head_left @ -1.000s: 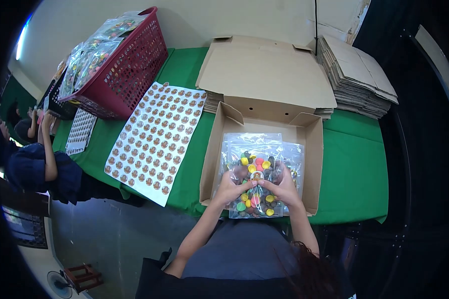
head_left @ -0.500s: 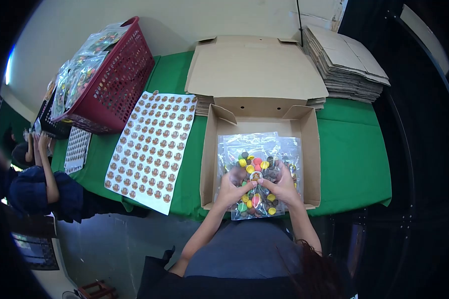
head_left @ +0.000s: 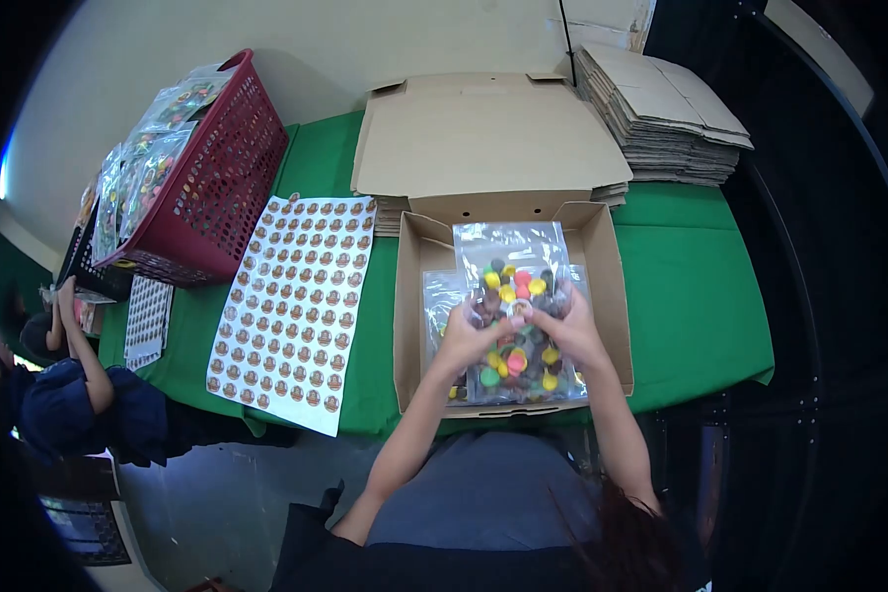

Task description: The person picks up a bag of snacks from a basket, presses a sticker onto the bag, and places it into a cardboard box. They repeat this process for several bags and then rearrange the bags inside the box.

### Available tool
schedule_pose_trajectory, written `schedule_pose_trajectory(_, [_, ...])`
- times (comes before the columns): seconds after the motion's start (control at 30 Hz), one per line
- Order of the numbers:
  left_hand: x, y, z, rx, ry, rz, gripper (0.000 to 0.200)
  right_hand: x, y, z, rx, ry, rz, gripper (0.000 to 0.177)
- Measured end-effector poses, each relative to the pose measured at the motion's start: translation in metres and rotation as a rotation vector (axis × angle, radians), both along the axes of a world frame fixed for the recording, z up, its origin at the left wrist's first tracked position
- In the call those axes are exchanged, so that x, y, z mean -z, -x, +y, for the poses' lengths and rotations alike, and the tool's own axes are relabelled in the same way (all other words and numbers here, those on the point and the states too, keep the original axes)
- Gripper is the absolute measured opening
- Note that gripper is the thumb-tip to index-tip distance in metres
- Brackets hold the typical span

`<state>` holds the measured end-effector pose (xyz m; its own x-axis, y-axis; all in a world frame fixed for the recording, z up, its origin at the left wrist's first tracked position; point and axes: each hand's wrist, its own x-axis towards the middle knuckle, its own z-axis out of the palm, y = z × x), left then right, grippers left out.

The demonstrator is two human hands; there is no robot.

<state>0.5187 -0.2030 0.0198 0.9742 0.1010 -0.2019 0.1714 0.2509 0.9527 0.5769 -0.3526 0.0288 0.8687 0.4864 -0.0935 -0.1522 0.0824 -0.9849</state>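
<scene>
A clear zip bag of round, brightly coloured candies is held between both my hands, raised over an open cardboard box. My left hand grips its left edge, and my right hand grips the right one. Both thumbs meet at a round sticker on the bag's front, partly covering it. Under the held bag, other clear candy bags lie in the box, mostly hidden. Left of the box, a large white sheet carries rows of round brown stickers.
A red basket piled with candy bags stands at the left on the green cloth. Behind the box lies a stack of flat cardboard; folded cartons sit at back right. Another person is at far left.
The held bag has moved up and away from me, higher over the box, with both hands still on it. My thumbs now cover more of the sticker. The view has shifted slightly.
</scene>
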Motion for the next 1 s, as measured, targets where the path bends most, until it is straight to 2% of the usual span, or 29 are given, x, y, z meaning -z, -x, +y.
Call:
schedule_pose_trajectory(0.07, [0.012,-0.022,0.005,-0.027,-0.018,-0.077,0.039,0.008,-0.02,0.007,0.021,-0.007,-0.055,0.049])
schedule_pose_trajectory(0.13, [0.014,-0.04,0.012,-0.072,-0.097,-0.215,0.036,0.004,-0.035,0.014,0.027,-0.012,0.014,0.043])
schedule_pose_trajectory(0.2, [0.011,-0.049,0.017,-0.062,-0.042,-0.166,0.036,0.005,-0.049,0.017,0.03,-0.01,-0.001,0.038])
schedule_pose_trajectory(0.27, [0.006,-0.053,0.02,-0.031,-0.134,-0.157,0.036,0.003,-0.058,0.02,-0.039,-0.032,0.034,0.035])
schedule_pose_trajectory(0.3, [0.003,-0.052,0.02,-0.042,-0.102,-0.105,0.036,0.003,-0.06,0.021,-0.05,-0.029,0.027,0.035])
schedule_pose_trajectory(0.37, [0.01,-0.05,0.021,-0.082,-0.063,-0.076,0.035,0.008,-0.058,0.024,-0.025,0.052,0.017,0.033])
schedule_pose_trajectory(0.47, [0.028,-0.047,0.029,-0.101,-0.013,-0.052,0.032,0.014,-0.051,0.025,-0.085,0.119,0.062,0.032])
schedule_pose_trajectory(0.53, [0.027,-0.044,0.031,-0.083,-0.037,-0.016,0.032,0.023,-0.049,0.024,-0.085,0.065,0.025,0.032])
schedule_pose_trajectory(0.6, [0.021,-0.041,0.027,-0.065,-0.07,-0.005,0.04,0.026,-0.051,0.022,-0.088,0.012,-0.023,0.033])
schedule_pose_trajectory(0.7, [0.024,-0.041,0.021,-0.123,-0.072,-0.042,0.055,0.031,-0.051,0.02,-0.111,-0.012,0.041,0.035])
schedule_pose_trajectory(1.0, [0.034,-0.034,0.011,-0.149,0.037,-0.019,0.044,0.026,-0.04,0.015,-0.093,0.045,0.093,0.039])
